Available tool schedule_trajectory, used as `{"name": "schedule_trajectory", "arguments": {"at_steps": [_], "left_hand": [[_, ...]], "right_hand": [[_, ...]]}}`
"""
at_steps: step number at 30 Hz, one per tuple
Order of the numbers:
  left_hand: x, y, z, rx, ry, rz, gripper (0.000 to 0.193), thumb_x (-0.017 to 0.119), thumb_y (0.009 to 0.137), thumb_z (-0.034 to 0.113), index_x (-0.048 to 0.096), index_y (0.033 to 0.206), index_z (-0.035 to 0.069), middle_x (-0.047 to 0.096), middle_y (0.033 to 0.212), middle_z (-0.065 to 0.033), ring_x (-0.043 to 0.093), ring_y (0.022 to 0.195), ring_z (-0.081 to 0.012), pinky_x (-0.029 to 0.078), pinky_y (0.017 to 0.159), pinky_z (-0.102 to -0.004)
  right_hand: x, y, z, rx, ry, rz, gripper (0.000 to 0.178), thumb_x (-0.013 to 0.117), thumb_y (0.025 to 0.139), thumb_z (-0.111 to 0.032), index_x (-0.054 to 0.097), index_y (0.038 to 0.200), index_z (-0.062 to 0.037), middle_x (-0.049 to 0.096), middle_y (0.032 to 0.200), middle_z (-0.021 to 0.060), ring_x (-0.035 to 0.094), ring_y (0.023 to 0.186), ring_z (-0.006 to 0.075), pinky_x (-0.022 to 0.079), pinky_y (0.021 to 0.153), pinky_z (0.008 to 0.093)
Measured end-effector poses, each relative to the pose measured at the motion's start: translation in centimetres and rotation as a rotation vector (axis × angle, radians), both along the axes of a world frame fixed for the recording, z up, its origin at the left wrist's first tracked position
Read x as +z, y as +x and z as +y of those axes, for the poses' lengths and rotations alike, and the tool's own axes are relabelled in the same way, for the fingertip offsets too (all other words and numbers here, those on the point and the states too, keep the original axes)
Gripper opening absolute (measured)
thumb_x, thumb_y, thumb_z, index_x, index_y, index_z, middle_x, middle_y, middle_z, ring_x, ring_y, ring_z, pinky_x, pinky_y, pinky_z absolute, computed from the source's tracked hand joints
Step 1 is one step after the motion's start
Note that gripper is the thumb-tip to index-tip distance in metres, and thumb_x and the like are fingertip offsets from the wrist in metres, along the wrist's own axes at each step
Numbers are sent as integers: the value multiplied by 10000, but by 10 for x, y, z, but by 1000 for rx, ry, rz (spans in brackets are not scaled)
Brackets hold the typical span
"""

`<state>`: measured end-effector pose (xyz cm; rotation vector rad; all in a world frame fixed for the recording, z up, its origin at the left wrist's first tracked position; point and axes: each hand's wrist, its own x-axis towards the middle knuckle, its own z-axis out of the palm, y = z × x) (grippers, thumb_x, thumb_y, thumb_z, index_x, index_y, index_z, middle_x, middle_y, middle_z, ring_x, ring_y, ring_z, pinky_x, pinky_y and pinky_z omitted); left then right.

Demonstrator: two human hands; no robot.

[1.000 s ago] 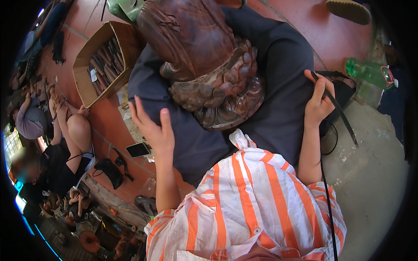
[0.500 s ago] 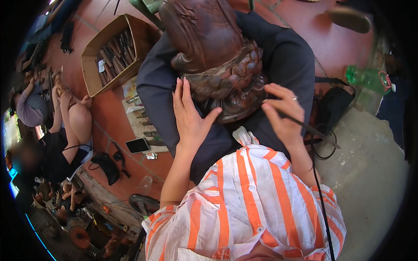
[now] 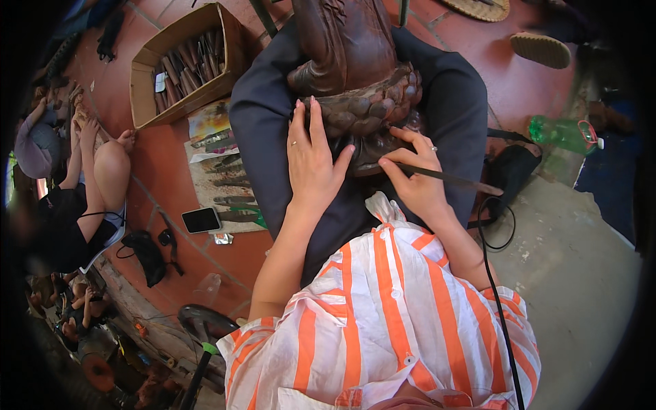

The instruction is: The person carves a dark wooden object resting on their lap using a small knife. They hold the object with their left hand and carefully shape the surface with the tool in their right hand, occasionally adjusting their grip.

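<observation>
A dark brown carved wooden statue (image 3: 345, 58) lies between my legs, its rounded, lumpy base toward me. My left hand (image 3: 313, 160) rests against the left of the base, fingers stretched out and thumb apart, holding nothing. At the base's near right side, my right hand (image 3: 418, 179) pinches a slim dark carving tool (image 3: 459, 180). The tool's flat end sticks out to the right, past the hand. Its other end is by my fingertips at the wood; the exact contact is hidden.
A cardboard box (image 3: 140, 92) of wooden-handled tools stands at the far left. More tools lie on a paper sheet (image 3: 198, 179), beside a phone (image 3: 201, 220). At right are a green bottle (image 3: 562, 133) and a dark cable (image 3: 502, 301). Another person sits at left.
My right hand has moved left, closer to my left hand and the base, with the tool now lying flatter. My left hand stays on the wood. The whole view has shifted slightly.
</observation>
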<state>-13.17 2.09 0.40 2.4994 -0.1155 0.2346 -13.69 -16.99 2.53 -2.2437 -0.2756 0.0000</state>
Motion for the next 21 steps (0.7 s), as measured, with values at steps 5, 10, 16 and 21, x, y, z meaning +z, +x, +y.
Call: {"name": "schedule_trajectory", "arguments": {"at_steps": [5,10,16,21], "left_hand": [[1,-1,-1,1,-7,-14,910,761,747,174,225,1459,-10,303,1406,-308,388,1258,-455,342,1043,-475],[0,0,0,-13,-3,-28,916,761,745,170,219,1461,-9,300,1405,-311,386,1261,-456,341,1047,-473],[0,-1,0,-2,-13,-19,916,754,755,180,206,1468,9,298,1417,-292,361,1290,-438,324,1060,-462],[-1,-1,0,-4,-13,-17,918,755,755,182,205,1468,8,297,1416,-292,359,1291,-439,323,1060,-463]], "right_hand": [[0,2,-8,-81,213,173,110,724,764,-121,688,819,-34,621,1143,175,548,1121,344,391,971,430],[7,2,6,-1,-80,-18,107,713,765,-98,690,835,-20,638,1128,184,570,1102,342,419,945,405],[-4,3,-19,2,188,99,92,707,778,-63,691,851,-9,645,1127,180,585,1092,310,437,934,375],[-1,10,-25,115,109,42,105,721,768,-76,700,853,-18,652,1111,153,589,1062,283,436,923,363]]}}
